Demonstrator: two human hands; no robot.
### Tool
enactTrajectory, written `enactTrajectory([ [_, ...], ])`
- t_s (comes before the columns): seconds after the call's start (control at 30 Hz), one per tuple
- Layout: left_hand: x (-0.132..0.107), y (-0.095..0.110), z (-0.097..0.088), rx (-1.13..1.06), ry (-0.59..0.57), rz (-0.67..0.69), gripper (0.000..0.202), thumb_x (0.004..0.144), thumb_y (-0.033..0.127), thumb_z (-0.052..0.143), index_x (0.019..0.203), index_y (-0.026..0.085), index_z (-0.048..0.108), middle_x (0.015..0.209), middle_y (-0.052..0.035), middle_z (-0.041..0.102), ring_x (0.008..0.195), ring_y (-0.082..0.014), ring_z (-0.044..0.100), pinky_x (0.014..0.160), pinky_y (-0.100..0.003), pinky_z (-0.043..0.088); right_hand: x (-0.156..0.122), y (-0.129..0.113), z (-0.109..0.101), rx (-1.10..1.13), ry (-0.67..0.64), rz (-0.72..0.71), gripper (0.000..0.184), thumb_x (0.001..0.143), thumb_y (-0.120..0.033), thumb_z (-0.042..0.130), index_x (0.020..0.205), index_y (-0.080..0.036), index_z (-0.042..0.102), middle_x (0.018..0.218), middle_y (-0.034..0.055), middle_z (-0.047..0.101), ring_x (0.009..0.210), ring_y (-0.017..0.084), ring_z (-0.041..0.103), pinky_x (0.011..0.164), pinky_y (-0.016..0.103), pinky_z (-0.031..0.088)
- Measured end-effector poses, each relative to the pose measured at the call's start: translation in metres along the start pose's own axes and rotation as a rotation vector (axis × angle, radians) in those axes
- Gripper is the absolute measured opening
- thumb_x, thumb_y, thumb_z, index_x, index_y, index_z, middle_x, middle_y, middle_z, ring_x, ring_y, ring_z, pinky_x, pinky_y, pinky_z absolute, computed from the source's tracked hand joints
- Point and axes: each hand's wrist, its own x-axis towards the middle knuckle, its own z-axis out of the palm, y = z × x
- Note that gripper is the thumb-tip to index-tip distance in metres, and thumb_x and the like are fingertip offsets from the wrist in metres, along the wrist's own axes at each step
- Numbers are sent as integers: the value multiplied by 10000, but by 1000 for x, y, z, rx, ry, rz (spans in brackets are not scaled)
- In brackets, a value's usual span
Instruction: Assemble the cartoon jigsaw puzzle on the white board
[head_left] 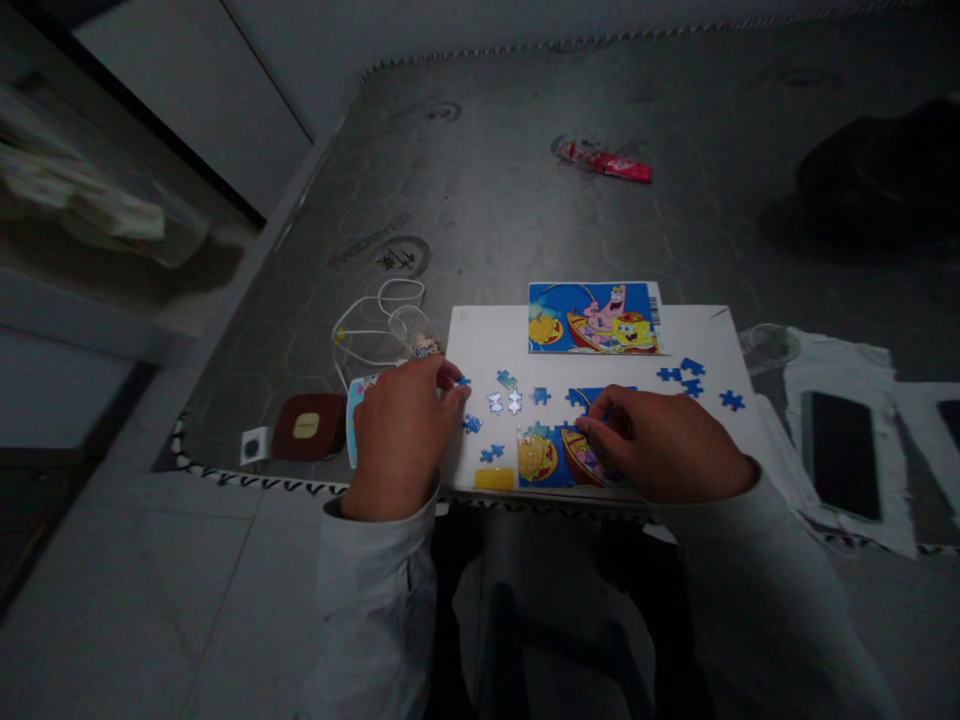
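Note:
A white board [697, 335] lies on a grey mattress and carries a jigsaw. The partly built puzzle [544, 455] sits at its near edge, and a colour reference card [592, 317] lies at the far edge. Several loose blue pieces [504, 402] are scattered in the middle and others [686, 375] to the right. My left hand [401, 435] rests at the board's left edge, fingers curled over a small blue piece. My right hand [660, 445] lies on the built part, fingertips pinched on a piece there.
A white cable [375, 320] and a clear plastic bag lie left of the board, with a brown pouch [307, 427] nearer the mattress edge. A red wrapper [604, 160] lies far back. A dark phone [844, 455] rests on white cloth at right. A dark bundle [877, 180] sits far right.

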Motion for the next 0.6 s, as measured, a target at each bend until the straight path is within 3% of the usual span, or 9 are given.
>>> enactTrajectory([
  [0.2,0,1,0,-3,-32,-15,128,885,315,634,944,246,726,952,-45,760,925,-291,687,736,-375,456,0,-2,-2,-3,1,-1,251,929,-444,529,865,-236,655,733,5,698,596,166,585,576,313,299],
  [0.6,0,1,0,-55,-48,14,169,866,263,669,1027,249,721,1040,-16,762,976,-268,682,785,-372,474,0,-2,-4,-8,-27,14,247,934,-446,526,892,-238,651,760,1,714,609,172,602,575,314,310],
])
